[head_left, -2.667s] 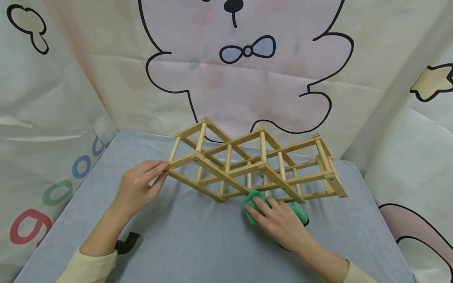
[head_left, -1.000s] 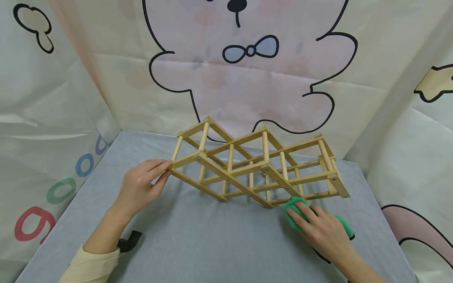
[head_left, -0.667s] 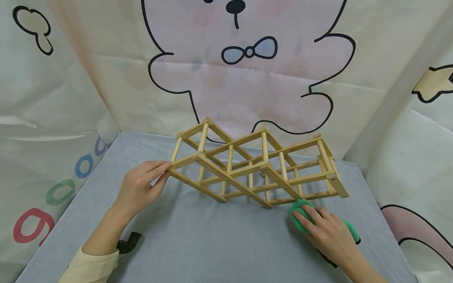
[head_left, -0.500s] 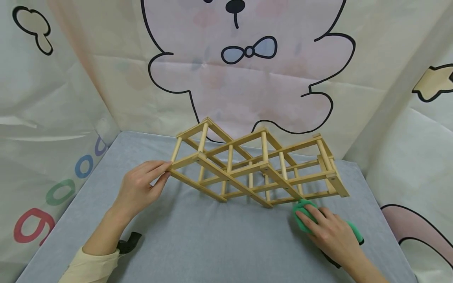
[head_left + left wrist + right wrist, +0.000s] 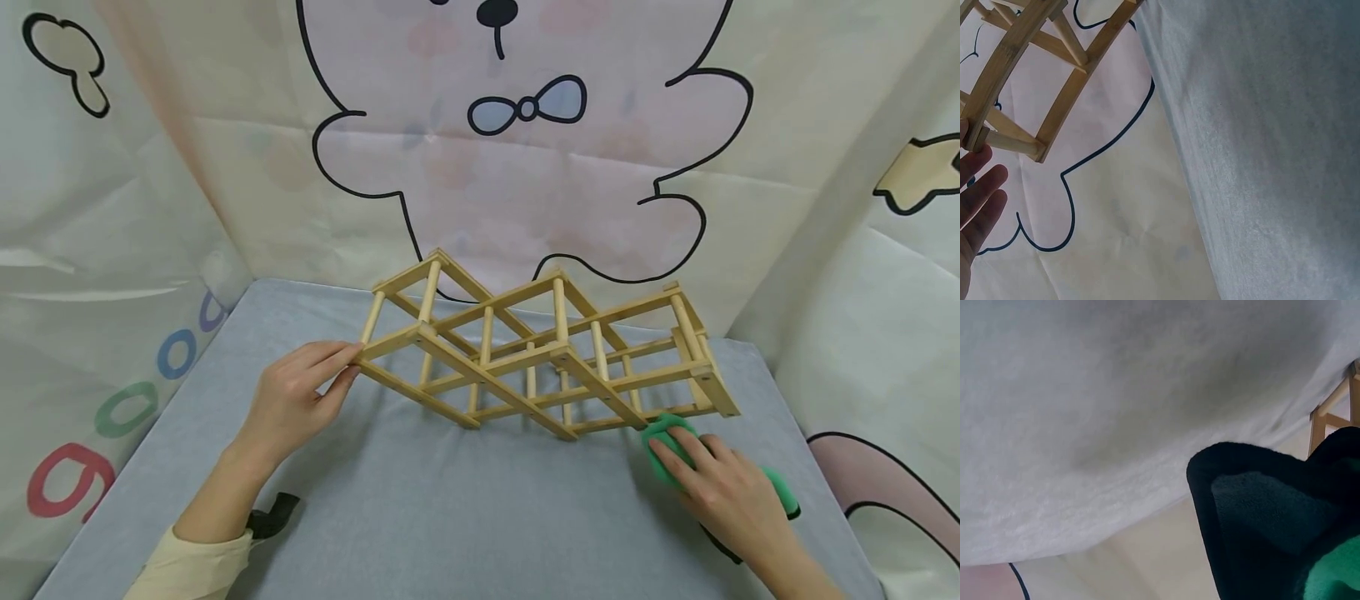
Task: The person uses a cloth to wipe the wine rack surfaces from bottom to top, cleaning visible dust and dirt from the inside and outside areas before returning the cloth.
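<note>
A folding wooden wine rack (image 5: 501,387) of crossed slats and round dowels stands stretched out in zigzags on the table. My left hand (image 5: 296,400) pinches its left end corner between thumb and fingers. In the left wrist view, that rack corner (image 5: 1007,62) lies by the fingertips (image 5: 996,175). My right hand (image 5: 731,492) grips a green cloth (image 5: 662,429) with a dark border, held against the rack's low front edge near the right end. The cloth's dark edge (image 5: 1260,512) fills the lower right of the right wrist view, where the right hand is hidden.
A light grey-blue cloth covers the table (image 5: 450,517). Behind it hangs a pale backdrop (image 5: 495,175) with a cartoon animal. Similar printed sheets close off both sides. A black strap-like piece (image 5: 273,515) shows at my left wrist.
My right hand and the green cloth have moved rightward along the rack's lower front, from its middle toward its right end. The left hand and the rack have stayed in place.
</note>
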The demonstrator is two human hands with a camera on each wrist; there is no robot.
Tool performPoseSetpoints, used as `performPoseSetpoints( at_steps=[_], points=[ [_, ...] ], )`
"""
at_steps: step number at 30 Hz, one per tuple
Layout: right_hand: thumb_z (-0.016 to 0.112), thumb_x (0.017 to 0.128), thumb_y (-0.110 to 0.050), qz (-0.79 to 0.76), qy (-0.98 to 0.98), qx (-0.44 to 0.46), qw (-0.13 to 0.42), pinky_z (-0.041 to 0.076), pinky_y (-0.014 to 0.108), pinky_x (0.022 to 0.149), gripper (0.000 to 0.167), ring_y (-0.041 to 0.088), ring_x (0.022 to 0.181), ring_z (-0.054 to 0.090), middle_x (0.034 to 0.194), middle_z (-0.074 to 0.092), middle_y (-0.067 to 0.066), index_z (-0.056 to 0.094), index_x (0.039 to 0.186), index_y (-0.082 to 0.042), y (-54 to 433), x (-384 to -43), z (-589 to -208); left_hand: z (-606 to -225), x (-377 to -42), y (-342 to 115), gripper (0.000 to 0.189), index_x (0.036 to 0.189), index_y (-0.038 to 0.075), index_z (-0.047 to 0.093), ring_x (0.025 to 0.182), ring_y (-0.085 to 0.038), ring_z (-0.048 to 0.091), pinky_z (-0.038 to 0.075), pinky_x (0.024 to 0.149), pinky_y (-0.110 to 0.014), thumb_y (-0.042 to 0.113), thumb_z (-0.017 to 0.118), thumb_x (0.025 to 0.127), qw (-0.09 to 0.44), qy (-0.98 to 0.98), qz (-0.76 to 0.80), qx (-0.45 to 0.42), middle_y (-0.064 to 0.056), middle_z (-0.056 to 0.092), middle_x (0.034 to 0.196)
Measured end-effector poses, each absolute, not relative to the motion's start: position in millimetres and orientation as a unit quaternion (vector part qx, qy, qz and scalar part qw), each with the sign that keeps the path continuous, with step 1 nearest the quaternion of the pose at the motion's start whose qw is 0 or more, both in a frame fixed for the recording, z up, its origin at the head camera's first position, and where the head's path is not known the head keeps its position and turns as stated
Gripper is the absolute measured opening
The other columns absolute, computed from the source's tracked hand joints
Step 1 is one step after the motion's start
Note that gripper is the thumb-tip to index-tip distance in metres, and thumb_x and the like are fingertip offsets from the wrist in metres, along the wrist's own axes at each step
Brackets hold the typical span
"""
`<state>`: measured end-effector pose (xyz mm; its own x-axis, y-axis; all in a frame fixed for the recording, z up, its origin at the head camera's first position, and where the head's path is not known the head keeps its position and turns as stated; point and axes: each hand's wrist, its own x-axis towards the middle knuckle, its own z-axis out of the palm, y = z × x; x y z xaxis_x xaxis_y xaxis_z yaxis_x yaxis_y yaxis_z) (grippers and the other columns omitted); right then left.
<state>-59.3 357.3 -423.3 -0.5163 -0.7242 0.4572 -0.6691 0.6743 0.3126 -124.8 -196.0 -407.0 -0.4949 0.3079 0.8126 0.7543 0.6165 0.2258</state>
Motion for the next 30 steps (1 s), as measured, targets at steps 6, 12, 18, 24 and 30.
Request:
performPoseSetpoints(
  at_steps=[6, 12, 18, 24, 30],
  points=[
    [0.023, 0.115, -0.041, -0.051, -0.869, 0.388, 0.303, 0.05, 0.048, 0.045, 0.063, 0.039, 0.071, 0.056, 0.116, 0.066, 0.024, 0.074, 0.121, -0.004, 363.0, -57.3, -415.5, -407.3, -125.7, -195.2, 0.03, 0.116, 0.001, 0.08, 0.086, -0.03, 0.074, 0.059, 0.072, -0.045, 0.007, 0.074, 0.088, 0.384, -0.814, -0.288, -0.327, -0.011, 0.077, 0.101],
    [0.033, 0.115, -0.036, -0.036, -0.858, 0.382, 0.343, 0.048, 0.05, 0.042, 0.053, 0.041, 0.07, 0.057, 0.113, 0.068, 0.025, 0.075, 0.12, -0.005, 367.5, -56.2, -410.1, -407.0, -125.6, -194.5, 0.029, 0.115, 0.001, 0.08, 0.086, -0.03, 0.074, 0.059, 0.072, -0.045, 0.007, 0.073, 0.088, 0.383, -0.814, -0.289, -0.326, -0.011, 0.077, 0.101],
    [0.037, 0.113, -0.035, -0.035, -0.848, 0.379, 0.369, 0.049, 0.051, 0.044, 0.05, 0.042, 0.069, 0.058, 0.111, 0.069, 0.025, 0.076, 0.118, -0.005, 367.8, -52.3, -405.6, -406.7, -126.2, -194.1, 0.027, 0.116, 0.001, 0.08, 0.086, -0.03, 0.074, 0.059, 0.072, -0.045, 0.009, 0.072, 0.091, 0.385, -0.812, -0.289, -0.33, -0.012, 0.077, 0.102],
    [0.046, 0.11, -0.029, -0.022, -0.815, 0.372, 0.444, 0.047, 0.05, 0.044, 0.04, 0.044, 0.064, 0.057, 0.102, 0.071, 0.024, 0.078, 0.108, -0.006, 361.9, -55.0, -395.5, -405.8, -125.9, -193.7, 0.027, 0.116, 0.0, 0.079, 0.087, -0.031, 0.074, 0.058, 0.073, -0.045, 0.014, 0.068, 0.095, 0.386, -0.811, -0.292, -0.328, -0.012, 0.077, 0.102],
    [0.052, 0.104, -0.023, -0.009, -0.785, 0.373, 0.494, 0.043, 0.05, 0.043, 0.032, 0.041, 0.057, 0.053, 0.094, 0.071, 0.023, 0.079, 0.102, -0.006, 354.4, -58.4, -387.3, -404.6, -124.3, -194.8, 0.031, 0.116, 0.0, 0.079, 0.088, -0.031, 0.074, 0.06, 0.074, -0.044, 0.024, 0.063, 0.105, 0.374, -0.821, -0.282, -0.325, -0.013, 0.077, 0.102]
  ],
)
